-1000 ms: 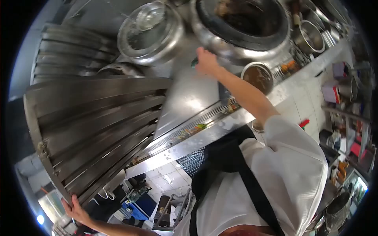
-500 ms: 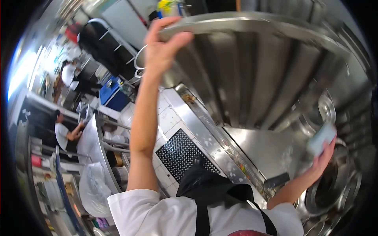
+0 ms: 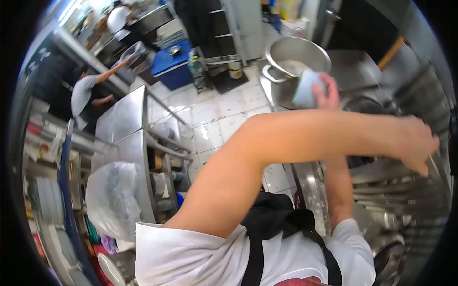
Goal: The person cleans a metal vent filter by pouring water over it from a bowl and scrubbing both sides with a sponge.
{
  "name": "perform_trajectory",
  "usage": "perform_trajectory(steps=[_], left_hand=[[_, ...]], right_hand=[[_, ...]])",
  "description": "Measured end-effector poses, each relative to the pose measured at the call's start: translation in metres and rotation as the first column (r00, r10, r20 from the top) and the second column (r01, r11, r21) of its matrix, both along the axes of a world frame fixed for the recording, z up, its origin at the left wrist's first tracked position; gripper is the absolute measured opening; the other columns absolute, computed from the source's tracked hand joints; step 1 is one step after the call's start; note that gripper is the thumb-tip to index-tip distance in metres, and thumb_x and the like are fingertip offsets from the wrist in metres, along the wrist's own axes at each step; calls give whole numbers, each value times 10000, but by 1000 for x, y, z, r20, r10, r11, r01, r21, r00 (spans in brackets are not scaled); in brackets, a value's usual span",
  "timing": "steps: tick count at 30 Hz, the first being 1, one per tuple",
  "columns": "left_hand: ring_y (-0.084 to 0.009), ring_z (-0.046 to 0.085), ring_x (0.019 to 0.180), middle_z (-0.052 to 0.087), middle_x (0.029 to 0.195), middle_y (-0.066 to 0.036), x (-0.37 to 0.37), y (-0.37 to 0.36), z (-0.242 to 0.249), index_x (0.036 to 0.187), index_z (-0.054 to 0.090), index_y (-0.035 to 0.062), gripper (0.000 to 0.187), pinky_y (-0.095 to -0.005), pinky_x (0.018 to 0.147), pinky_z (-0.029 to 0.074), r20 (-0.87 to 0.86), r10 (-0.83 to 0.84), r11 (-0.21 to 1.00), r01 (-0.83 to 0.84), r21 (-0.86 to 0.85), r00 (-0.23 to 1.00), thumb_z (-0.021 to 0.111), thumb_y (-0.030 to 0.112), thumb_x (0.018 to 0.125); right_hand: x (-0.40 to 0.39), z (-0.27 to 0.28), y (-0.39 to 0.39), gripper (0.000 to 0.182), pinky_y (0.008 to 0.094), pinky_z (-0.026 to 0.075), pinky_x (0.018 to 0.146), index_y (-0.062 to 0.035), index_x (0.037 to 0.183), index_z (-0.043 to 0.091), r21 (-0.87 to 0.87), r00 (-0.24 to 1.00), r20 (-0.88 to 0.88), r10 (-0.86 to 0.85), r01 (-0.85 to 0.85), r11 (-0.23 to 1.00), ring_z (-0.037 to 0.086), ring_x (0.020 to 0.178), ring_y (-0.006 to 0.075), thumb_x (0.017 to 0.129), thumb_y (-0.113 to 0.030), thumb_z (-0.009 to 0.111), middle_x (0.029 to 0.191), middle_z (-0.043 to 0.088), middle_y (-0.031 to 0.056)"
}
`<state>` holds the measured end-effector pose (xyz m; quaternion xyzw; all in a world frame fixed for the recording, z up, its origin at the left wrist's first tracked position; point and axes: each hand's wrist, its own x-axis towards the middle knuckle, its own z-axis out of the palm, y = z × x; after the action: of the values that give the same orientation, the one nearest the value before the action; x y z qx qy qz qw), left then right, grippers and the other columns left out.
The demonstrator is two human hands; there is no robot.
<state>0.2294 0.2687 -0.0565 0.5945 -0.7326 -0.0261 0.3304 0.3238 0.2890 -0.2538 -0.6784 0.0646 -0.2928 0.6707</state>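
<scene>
My right hand [image 3: 327, 91] grips a light blue sponge [image 3: 306, 89] beside a large steel pot [image 3: 299, 53]. Crossing over my right forearm, my left arm reaches far to the right. At its end my left hand [image 3: 414, 145] is somewhat blurred, its fingers apart and nothing visible in them. Below that hand lies ribbed metal, which looks like a baffle panel [image 3: 398, 188]; my forearm covers part of this area.
A steel worktable [image 3: 121, 121] with a plastic bag [image 3: 114, 200] stands to the left. Beyond the tiled floor [image 3: 222, 114] is a blue cooler [image 3: 171, 64]. Two other people work at the back left. Metal pots [image 3: 389, 248] lie at the lower right.
My left hand has let go of the ribbed metal panel and swung to the right. The panel is lower now. My right hand has moved up and left with the sponge. The view has turned.
</scene>
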Motion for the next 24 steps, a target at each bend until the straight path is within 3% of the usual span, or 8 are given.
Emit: perform_trajectory(steps=[4,8,10,12,17,19,21,24], left_hand=[[-363,695,971,718,1015,-207,-7,-22,-11,1167,645,4,696,-460,854,549,-31,-15,1000,14,-12,999,721,538,728],[-344,700,957,729,990,-165,7,-23,-5,1079,696,33,546,-440,829,556,-26,-50,998,51,24,998,718,467,749],[-338,704,937,735,948,-153,15,-32,2,1056,710,45,466,-425,805,566,-24,-58,998,58,25,998,718,407,762],[-319,652,1079,697,1146,-132,24,-57,6,1143,707,77,552,-458,913,514,50,-130,979,121,165,990,687,497,785],[-314,585,1208,646,1293,-125,29,-130,0,1191,713,118,489,-490,1000,462,284,-381,922,336,195,880,595,480,885],[-312,573,1225,638,1309,-123,44,-136,9,1188,713,117,455,-494,1011,454,309,-447,894,409,181,840,570,451,914],[-381,703,932,712,1056,-231,62,-84,31,1062,726,-44,312,-458,803,577,407,-432,896,435,89,805,572,176,901],[-384,685,1020,712,1083,-226,61,-80,20,984,755,-30,334,-468,867,555,305,-388,917,396,36,870,504,181,917]], right_hand=[[164,-17,-42,440,317,467,959,4,1229,613,-342,987,-94,-133,94,935,610,1068,219,891,-265,702,1182,644,142],[273,-74,-71,390,338,515,864,-23,1200,614,-201,894,-426,135,-239,950,622,975,200,898,-246,723,1084,648,83],[309,-102,-77,509,417,556,786,-2,1243,611,-128,671,-716,193,-398,909,659,998,266,843,-288,743,1098,671,176],[359,-134,-92,325,446,553,782,-49,1159,637,-104,300,-942,150,-688,718,642,966,252,896,-229,701,1119,647,149],[390,-161,-71,350,477,544,799,-87,1135,665,-149,103,-984,-144,-920,362,628,1016,262,849,-284,710,1141,655,121],[400,-170,-66,361,490,541,806,-102,1126,675,-137,85,-979,-184,-946,292,623,1036,266,830,-306,714,1150,658,109],[407,-176,-64,372,502,537,812,-117,1116,686,-119,69,-977,-202,-961,250,617,1056,270,812,-328,717,1159,661,98],[408,-178,-71,388,521,532,823,-140,1102,703,-102,52,-979,-195,-961,258,609,1086,275,784,-362,722,1172,666,80]])
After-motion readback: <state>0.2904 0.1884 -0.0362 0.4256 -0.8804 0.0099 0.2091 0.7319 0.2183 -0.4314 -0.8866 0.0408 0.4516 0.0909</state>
